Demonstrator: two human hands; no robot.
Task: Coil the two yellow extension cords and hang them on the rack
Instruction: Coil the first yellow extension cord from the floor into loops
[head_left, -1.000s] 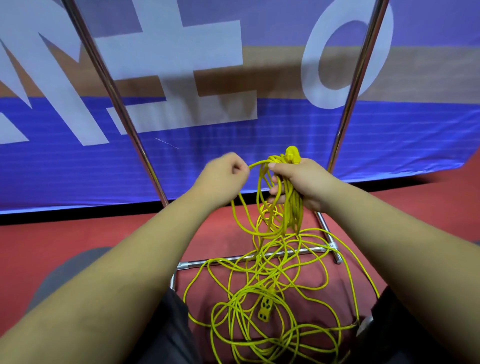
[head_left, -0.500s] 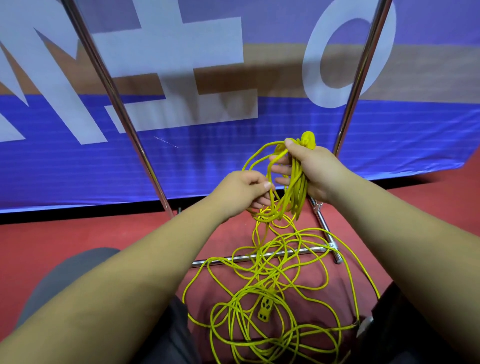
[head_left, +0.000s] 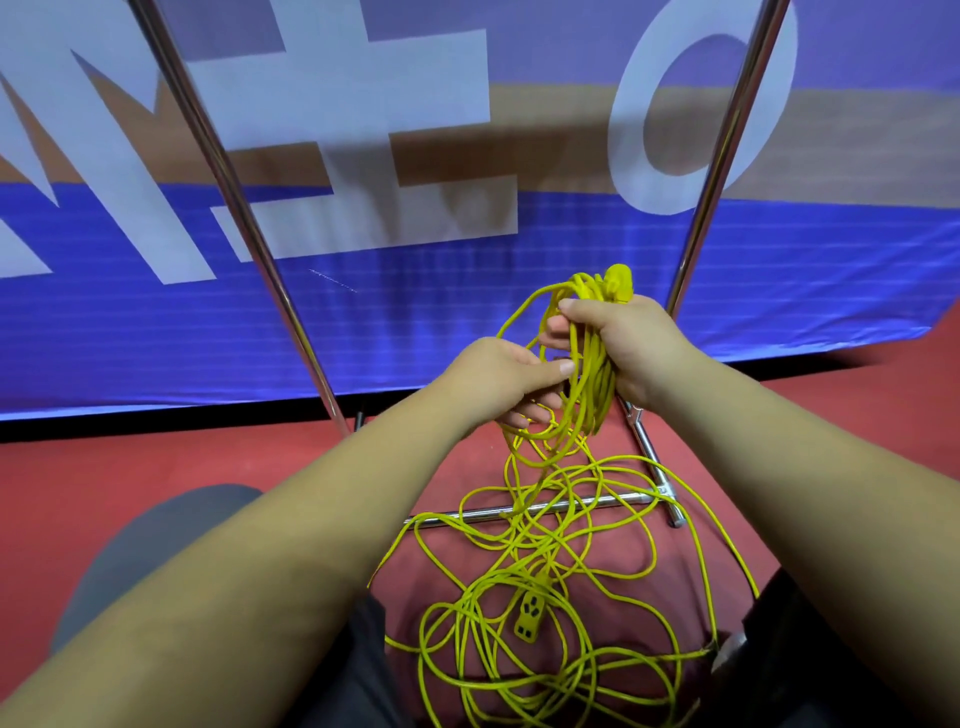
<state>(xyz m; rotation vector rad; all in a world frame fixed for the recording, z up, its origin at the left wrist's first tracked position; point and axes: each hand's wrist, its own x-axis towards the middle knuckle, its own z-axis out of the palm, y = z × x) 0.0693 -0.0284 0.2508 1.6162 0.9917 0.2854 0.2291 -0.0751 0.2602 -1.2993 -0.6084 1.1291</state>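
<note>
The left grip (head_left: 498, 379) has been brought across to the yellow coil (head_left: 592, 395), whose lower loops are pinched in it. The coil is clasped by the right grip (head_left: 623, 343)

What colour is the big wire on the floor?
Bright yellow. The extension cord lies tangled on the red floor, clearest in the head view.

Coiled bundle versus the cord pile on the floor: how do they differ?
The coiled bundle hangs in tidy parallel loops, gripped by the right hand; the floor pile sprawls in loose crossing loops. The bundle is off the floor; the pile lies across the rack's base bar. Both are yellow.
</note>
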